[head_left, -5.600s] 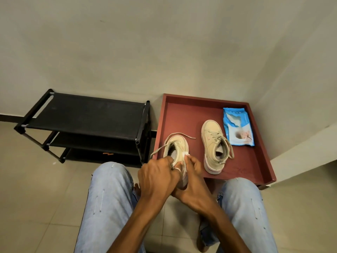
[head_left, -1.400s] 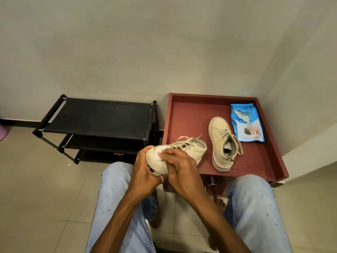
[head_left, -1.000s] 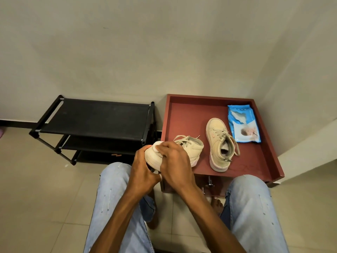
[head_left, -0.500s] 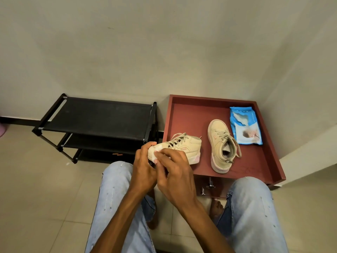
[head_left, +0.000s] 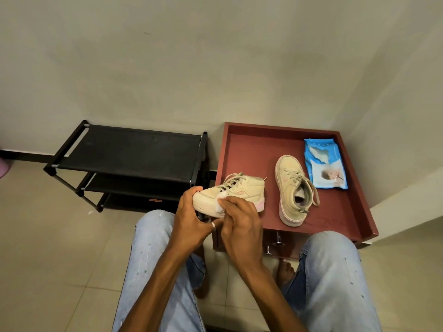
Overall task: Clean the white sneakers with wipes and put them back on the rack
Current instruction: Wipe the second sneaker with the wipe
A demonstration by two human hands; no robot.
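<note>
held sneaker (head_left: 239, 190) turned from toe-away to side-on, left hand (head_left: 189, 221) now round its toe, wipe (head_left: 219, 204) under right hand (head_left: 242, 226) shifted from toe cap to side

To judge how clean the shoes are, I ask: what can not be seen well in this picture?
Head view only.
The held sneaker: sole mostly hidden by both hands.
The wipe: mostly under fingers of the right hand.
The left hand covers the toe tip.
The rack: lowest shelf dark, shaded by the shelves above.
The wipes pack: print too small to read.
The pink thing: cut off by the left edge.
</note>
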